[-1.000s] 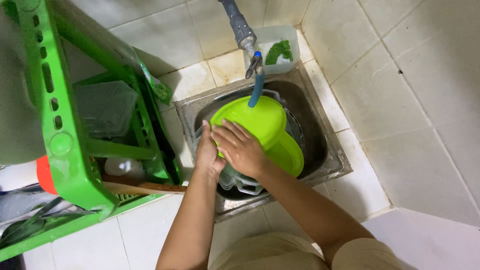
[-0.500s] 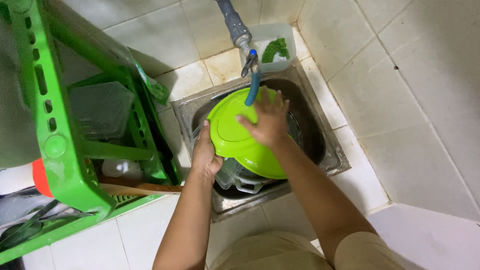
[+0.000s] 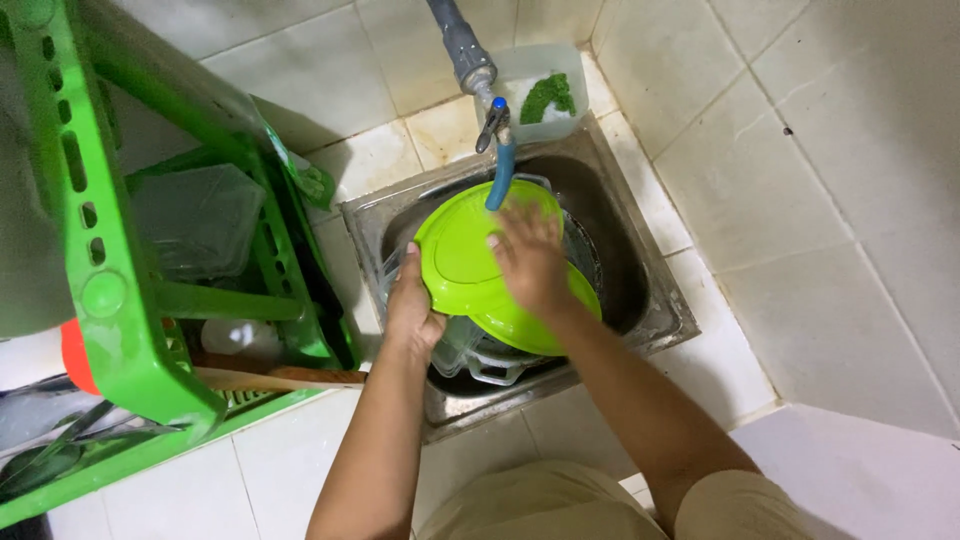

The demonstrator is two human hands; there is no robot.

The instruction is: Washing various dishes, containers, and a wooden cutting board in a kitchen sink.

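Note:
A round lime-green plastic lid (image 3: 462, 262) is held tilted over a small steel sink (image 3: 655, 300) set in a tiled floor. My left hand (image 3: 412, 310) grips the lid's lower left rim. My right hand (image 3: 530, 258) lies flat on the lid's face, fingers spread, just under the blue spout of the tap (image 3: 497, 165). Clear plastic containers (image 3: 480, 355) sit in the sink beneath the lid, mostly hidden by it.
A green plastic rack (image 3: 130, 300) stands at the left, holding a clear container (image 3: 195, 220) and a wooden handle (image 3: 280, 377). A white tub with a green scrubber (image 3: 545, 95) sits behind the sink. White tiled walls rise at the right.
My right hand slid from the lid's left rim up across its face towards the tap. The lid turned to face more upward, and my left hand dropped to the lower rim.

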